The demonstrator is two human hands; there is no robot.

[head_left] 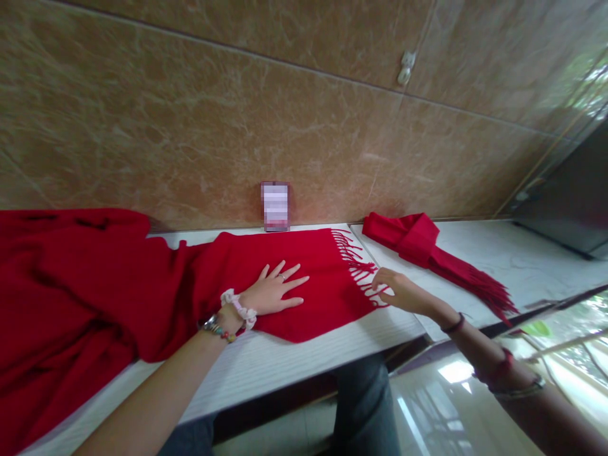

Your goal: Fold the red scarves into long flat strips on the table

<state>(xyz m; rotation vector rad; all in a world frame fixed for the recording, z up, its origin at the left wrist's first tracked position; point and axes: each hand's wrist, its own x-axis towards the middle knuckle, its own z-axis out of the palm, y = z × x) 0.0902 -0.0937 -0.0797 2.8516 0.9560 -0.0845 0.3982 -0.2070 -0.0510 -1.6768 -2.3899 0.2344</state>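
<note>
A red scarf (308, 272) is spread over the white tabletop, its fringed end pointing right. My left hand (270, 291) lies flat on the cloth with spread fingers, a ring on one of them. At the fringe (354, 258), my right hand (401, 291) has its fingers curled in on the strands; how many strands it has hold of I cannot make out. Toward the left the cloth runs into a large rumpled heap (71, 285). Another red scarf (418, 244), folded over itself with its fringe toward the lower right, rests on the right part of the table.
Against the tan marbled wall (199, 126) stands a small device with a blurred screen (275, 206). A dark grey box-like object (570, 190) is at the far right of the table. The table's front edge runs just above my knees, and a socket (406, 66) is on the wall.
</note>
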